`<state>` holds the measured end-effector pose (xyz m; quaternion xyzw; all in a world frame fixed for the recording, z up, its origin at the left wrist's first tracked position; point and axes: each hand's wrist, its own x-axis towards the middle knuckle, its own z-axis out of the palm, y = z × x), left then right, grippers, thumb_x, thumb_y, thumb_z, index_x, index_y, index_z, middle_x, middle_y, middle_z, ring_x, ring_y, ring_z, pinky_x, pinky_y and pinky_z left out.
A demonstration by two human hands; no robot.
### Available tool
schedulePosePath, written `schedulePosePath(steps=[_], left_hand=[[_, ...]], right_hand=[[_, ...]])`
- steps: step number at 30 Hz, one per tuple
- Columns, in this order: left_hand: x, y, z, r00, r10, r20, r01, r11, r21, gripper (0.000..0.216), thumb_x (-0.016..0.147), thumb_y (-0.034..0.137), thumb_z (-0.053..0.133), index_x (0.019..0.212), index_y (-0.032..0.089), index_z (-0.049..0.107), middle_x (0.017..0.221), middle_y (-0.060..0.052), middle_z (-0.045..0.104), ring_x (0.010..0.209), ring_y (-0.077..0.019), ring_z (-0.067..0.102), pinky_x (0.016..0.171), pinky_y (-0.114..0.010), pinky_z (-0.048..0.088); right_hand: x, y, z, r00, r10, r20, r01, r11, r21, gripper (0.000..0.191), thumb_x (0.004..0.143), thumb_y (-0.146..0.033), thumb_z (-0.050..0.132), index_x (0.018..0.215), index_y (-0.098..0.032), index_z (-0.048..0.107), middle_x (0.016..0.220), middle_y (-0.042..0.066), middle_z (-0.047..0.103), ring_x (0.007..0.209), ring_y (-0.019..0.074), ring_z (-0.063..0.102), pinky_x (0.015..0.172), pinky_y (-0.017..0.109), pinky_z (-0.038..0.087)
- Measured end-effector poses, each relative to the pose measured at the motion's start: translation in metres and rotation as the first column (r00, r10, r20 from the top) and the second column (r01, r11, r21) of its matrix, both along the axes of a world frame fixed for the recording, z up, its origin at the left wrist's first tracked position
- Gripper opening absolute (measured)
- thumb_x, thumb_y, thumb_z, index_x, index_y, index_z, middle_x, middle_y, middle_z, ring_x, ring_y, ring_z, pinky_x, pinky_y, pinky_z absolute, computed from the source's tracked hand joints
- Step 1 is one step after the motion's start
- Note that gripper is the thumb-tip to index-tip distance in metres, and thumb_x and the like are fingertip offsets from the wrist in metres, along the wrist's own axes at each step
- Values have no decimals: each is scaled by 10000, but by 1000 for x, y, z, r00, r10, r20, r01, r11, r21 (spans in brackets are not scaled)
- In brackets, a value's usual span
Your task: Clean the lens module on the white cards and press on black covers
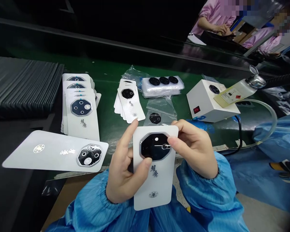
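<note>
The left grip (128,167) is closed on the white panel (164,183), along its left side, with the thumb on the face and some fingers behind. The right grip (195,145) pinches the same panel at the upper right edge, and its thumb touches the rim of the glossy dark window (152,149), which has eight sides. This panel is in front of the chest, with its long lower part beyond the near edge of the table (105,129).

Just above its top edge lies a thin clear bag (164,108) with a black plate (155,118). To the left, a small fan of panels (134,111) is spread, rounded at the corners. Between it and the tall stack of panels (74,127) there is a strip of smooth green surface, which gives some room. A loose panel (53,151) lies crosswise near the front edge. Behind the clear bag is a shiny plastic pile (163,88). On the right is a white box (205,101) with square edges, and a slanted bottle (234,93) with a metal top. At far left, thin dark sheets (21,87) form a ribbed row.
</note>
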<state>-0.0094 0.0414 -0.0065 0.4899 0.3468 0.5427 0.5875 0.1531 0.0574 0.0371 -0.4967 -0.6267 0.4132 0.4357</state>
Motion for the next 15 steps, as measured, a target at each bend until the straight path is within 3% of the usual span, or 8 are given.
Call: schedulePosePath(steps=[9,15], left_hand=[[0,3,-4,999,39,35,-37,998,-42,588,805,219,645,1342,334,435,487,82,621,363,-116,538,385,-212,458],[1,7,-8,995,1,95,9,995,-96,593,829,201,604,1353,386,398,560,74,672,416,-120,586,418,-204,477]], right_hand=[[-5,0,-14,998,-59,-5,59,997,56,258,816,-249,555,607,-188,416,554,-62,343,493,56,332,430,192,265],[-5,-1,-27,990,3,-143,-20,993,-117,158,812,-286,588,702,-181,543,617,-35,489,542,77,443,478,194,370]])
